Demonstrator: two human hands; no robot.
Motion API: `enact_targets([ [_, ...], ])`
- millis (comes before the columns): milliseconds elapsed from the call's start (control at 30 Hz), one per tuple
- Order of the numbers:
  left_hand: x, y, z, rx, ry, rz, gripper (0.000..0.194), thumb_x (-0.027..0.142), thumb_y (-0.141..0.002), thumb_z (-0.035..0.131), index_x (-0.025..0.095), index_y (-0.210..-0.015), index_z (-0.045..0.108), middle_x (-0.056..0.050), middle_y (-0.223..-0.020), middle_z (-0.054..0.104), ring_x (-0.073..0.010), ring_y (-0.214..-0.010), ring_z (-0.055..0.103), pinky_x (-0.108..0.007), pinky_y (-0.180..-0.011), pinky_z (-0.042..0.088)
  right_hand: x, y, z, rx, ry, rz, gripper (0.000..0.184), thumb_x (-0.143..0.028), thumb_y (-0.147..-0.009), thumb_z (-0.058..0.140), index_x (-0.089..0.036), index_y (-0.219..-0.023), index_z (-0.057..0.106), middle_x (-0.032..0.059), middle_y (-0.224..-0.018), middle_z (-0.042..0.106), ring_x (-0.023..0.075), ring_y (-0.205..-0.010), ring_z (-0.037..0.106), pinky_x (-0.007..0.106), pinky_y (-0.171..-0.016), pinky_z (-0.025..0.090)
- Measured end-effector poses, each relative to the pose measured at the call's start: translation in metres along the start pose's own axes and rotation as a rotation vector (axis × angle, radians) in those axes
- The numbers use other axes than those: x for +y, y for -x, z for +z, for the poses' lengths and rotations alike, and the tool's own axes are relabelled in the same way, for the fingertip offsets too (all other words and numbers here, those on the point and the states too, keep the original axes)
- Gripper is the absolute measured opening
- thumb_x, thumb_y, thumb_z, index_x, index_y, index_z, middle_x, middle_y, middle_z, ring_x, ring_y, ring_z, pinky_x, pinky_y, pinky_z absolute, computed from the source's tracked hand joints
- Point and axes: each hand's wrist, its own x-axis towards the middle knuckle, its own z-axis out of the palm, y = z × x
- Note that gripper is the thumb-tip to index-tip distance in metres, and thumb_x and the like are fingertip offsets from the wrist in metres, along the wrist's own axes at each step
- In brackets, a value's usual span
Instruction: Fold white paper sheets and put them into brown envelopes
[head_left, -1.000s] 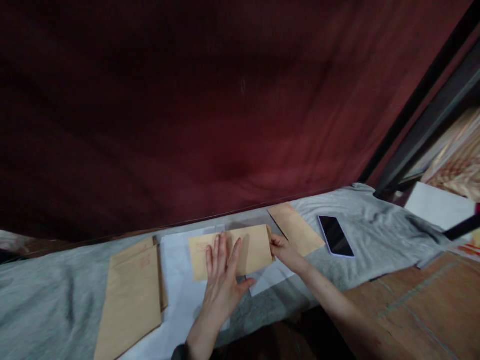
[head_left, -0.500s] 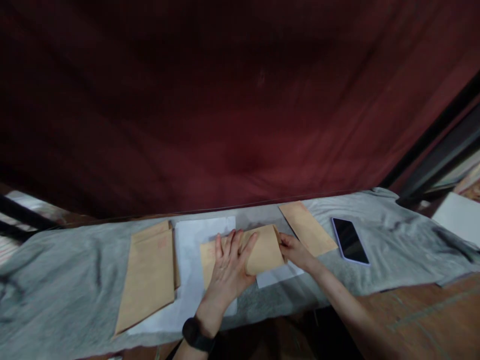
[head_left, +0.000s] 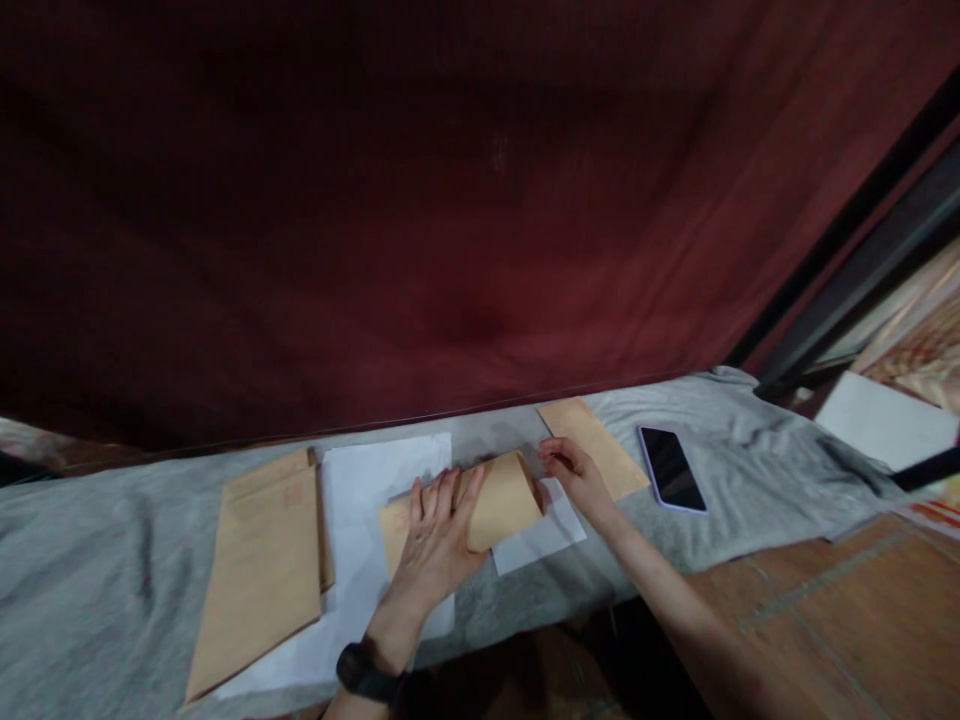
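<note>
My left hand (head_left: 442, 525), with a dark watch on its wrist, lies with fingers spread on a brown kraft paper envelope (head_left: 510, 497) and presses it down. The envelope bulges up, and its right end gapes. Just off that end is my right hand (head_left: 581, 480), fingers loosely bent and apart, with nothing visible in it. Under the envelope's right end, a white sheet of paper (head_left: 551, 535) shows. Behind my right hand lies a flat brown envelope (head_left: 611, 450).
Larger brown envelopes (head_left: 259, 570) overlap white paper (head_left: 352, 500) on the left. A phone (head_left: 673, 470) in a lilac case lies at the right. Everything rests on a grey cloth (head_left: 750, 480). A dark red curtain (head_left: 465, 250) hangs behind it.
My right hand has let go of the envelope's right end and moved up off it. That end now gapes wider. My left hand stays on the envelope. The view has shifted slightly.
</note>
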Motion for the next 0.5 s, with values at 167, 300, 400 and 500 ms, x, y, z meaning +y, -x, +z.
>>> enact_targets([
  [167, 0.004, -0.001, 0.001, 0.008, 0.016, 0.026, 0.102, 0.030, -0.071, 0.072, 0.025, -0.158, 0.019, -0.016, -0.149, 0.044, -0.0339, -0.142, 0.035, -0.059, -0.121, 0.013, -0.011, 0.013, -0.002, -0.269, -0.195, 0.273, 0.033, -0.047, -0.077, 0.072, -0.018, -0.092, 0.073, 0.0052, -0.086, 0.071, 0.0189, -0.078, 0.065, 0.035, -0.077, 0.052],
  [300, 0.013, -0.001, -0.003, -0.038, 0.024, 0.072, 0.098, 0.026, -0.073, 0.071, 0.027, -0.157, 0.022, -0.014, -0.145, 0.048, -0.0314, -0.140, 0.040, -0.058, -0.122, 0.011, -0.019, 0.023, -0.002, -0.551, -0.273, 0.460, 0.029, -0.038, -0.075, 0.075, -0.016, -0.094, 0.074, 0.0045, -0.082, 0.072, 0.0173, -0.076, 0.066, 0.032, -0.077, 0.051],
  [400, 0.017, -0.001, -0.005, -0.078, 0.037, 0.074, 0.100, 0.027, -0.073, 0.072, 0.027, -0.158, 0.019, -0.013, -0.144, 0.048, -0.0310, -0.138, 0.041, -0.058, -0.122, 0.012, -0.025, 0.022, -0.008, -0.609, -0.243, 0.447, 0.025, -0.032, -0.075, 0.073, -0.016, -0.095, 0.074, 0.0024, -0.080, 0.071, 0.0151, -0.075, 0.064, 0.028, -0.075, 0.050],
  [500, 0.020, 0.000, -0.007, -0.114, 0.048, 0.094, 0.103, 0.023, -0.072, 0.071, 0.029, -0.158, 0.015, -0.012, -0.145, 0.047, -0.0305, -0.140, 0.039, -0.058, -0.121, 0.014, -0.022, 0.020, -0.011, -0.584, -0.182, 0.450, 0.028, -0.025, -0.071, 0.070, -0.017, -0.097, 0.073, -0.0004, -0.076, 0.068, 0.0127, -0.066, 0.058, 0.023, -0.062, 0.046],
])
